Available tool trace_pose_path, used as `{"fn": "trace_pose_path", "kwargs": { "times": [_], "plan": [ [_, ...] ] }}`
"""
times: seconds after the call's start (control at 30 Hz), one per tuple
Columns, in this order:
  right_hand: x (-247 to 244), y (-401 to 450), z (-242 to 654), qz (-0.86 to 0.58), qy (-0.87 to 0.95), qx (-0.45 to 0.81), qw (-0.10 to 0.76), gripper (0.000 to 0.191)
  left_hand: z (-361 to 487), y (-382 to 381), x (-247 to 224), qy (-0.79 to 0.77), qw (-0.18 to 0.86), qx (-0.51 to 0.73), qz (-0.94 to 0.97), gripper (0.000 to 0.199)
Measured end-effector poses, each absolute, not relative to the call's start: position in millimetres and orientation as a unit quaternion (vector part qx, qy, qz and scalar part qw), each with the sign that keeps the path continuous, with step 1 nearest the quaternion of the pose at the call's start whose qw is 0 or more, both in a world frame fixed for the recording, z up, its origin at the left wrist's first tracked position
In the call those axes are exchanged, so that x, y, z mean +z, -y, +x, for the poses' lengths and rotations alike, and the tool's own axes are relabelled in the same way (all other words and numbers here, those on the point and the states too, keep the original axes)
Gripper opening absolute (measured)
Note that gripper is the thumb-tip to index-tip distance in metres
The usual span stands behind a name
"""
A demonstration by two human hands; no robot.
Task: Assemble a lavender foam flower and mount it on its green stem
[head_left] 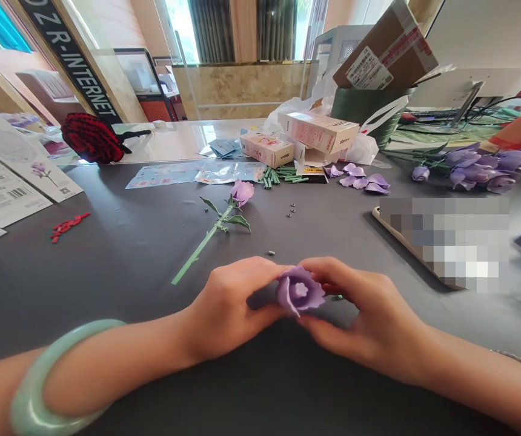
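Note:
Between my two hands is a purple toy flower head (pixel 300 292), its cupped petals facing me around a small star-shaped centre. My left hand (pixel 237 309) pinches its left side with thumb and fingertips. On the other side, my right hand (pixel 365 315) grips the petals between thumb and fingers. A small green piece (pixel 337 297) shows by the right fingers; most of it is hidden. Beyond my hands lies a finished-looking purple flower (pixel 242 192) on a green stem (pixel 201 249) with leaves. A tiny grey piece (pixel 271 252) rests just past my left hand.
Red pieces (pixel 67 227) and printed sheets (pixel 10 163) lie at left. Behind are small boxes (pixel 319 130), green stem pieces (pixel 283 175) and loose purple petals (pixel 360 178). At right are a bunch of purple flowers (pixel 483 166) and a phone (pixel 406 248), partly blurred out.

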State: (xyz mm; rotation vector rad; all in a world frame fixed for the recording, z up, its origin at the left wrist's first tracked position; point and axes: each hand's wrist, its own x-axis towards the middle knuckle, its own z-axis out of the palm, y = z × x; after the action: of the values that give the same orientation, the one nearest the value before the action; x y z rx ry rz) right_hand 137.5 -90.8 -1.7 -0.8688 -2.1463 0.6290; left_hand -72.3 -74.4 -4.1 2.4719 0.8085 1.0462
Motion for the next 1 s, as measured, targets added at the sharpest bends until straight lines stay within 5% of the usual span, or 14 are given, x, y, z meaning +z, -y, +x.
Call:
{"fn": "trace_pose_path", "kwargs": {
  "times": [0.2,0.4,0.83,1.0],
  "plan": [
    [-3,92,136,-0.348,0.85,0.229,0.321,0.043,-69,80,-4,-0.278,-0.006,0.315,0.907,0.015],
    [-6,93,134,-0.367,0.847,0.21,0.32,0.018,-68,83,-2,-0.251,-0.112,0.263,0.925,0.03],
    [-12,84,152,-0.367,0.863,0.135,0.319,0.024,-81,73,3,-0.285,-0.251,0.23,0.896,0.031],
    [-12,81,151,-0.324,0.875,0.158,0.322,0.027,-97,50,7,-0.434,-0.352,0.163,0.813,0.03]
  ]
}}
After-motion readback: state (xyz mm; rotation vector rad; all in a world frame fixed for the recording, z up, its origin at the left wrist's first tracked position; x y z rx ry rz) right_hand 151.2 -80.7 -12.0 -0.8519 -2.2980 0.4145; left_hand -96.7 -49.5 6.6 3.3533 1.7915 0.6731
